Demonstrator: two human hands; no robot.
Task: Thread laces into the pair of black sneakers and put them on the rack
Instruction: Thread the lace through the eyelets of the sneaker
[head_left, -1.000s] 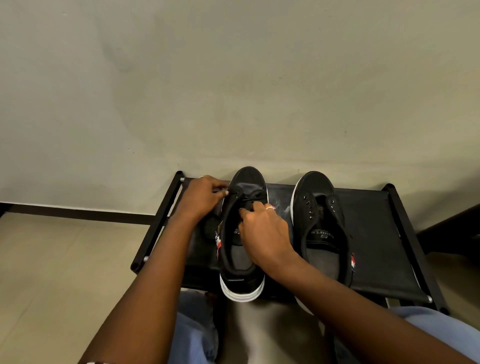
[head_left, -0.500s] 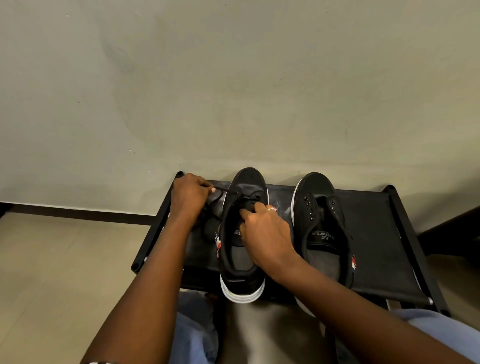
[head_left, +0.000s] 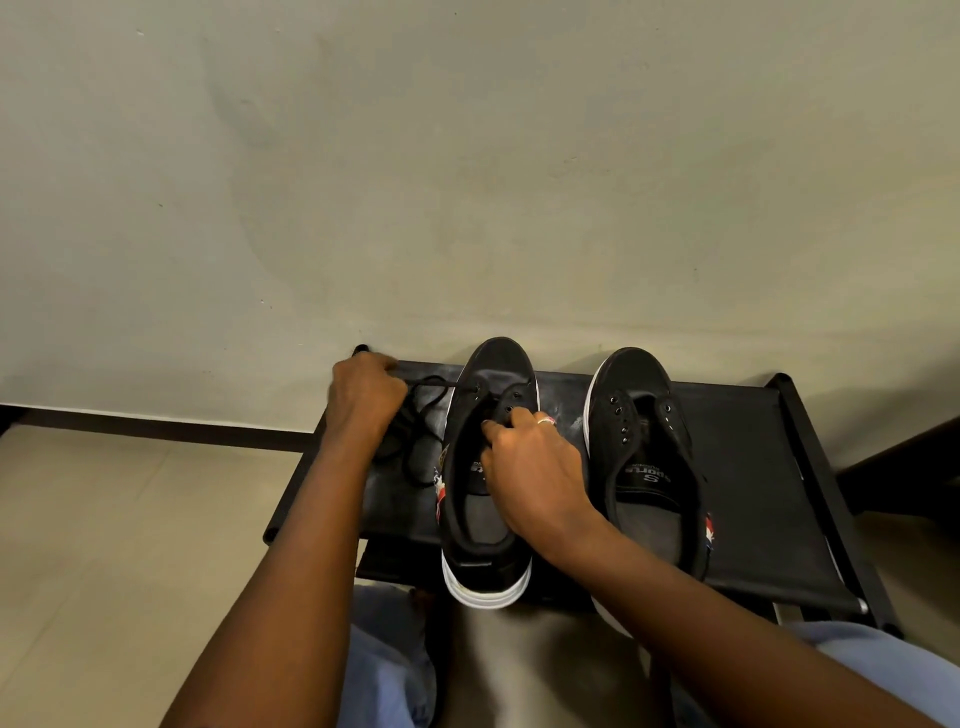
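From the head camera, your lace (head_left: 434, 383) is thin, limp cord: it carries no weight and won't push, so pinch it close to the tip and draw it through by pulling. It runs taut from the front eyelet of the left sneaker (head_left: 488, 467) out to your left hand (head_left: 366, 397), and its slack lies coiled on the rack (head_left: 753, 467) near the left edge. The sneaker is light, with a soft upper that will fold under a tug, so brace it at the eyelet flap.

Your left hand is clenched around the lace near the rack's back left corner, arm stretched forward. Your right hand (head_left: 535, 462) pinches the right eyelet flap with curled fingers, wrist over the sneaker's opening. The right sneaker (head_left: 644, 452) stands unlaced just beside it, heel overhanging the front edge.
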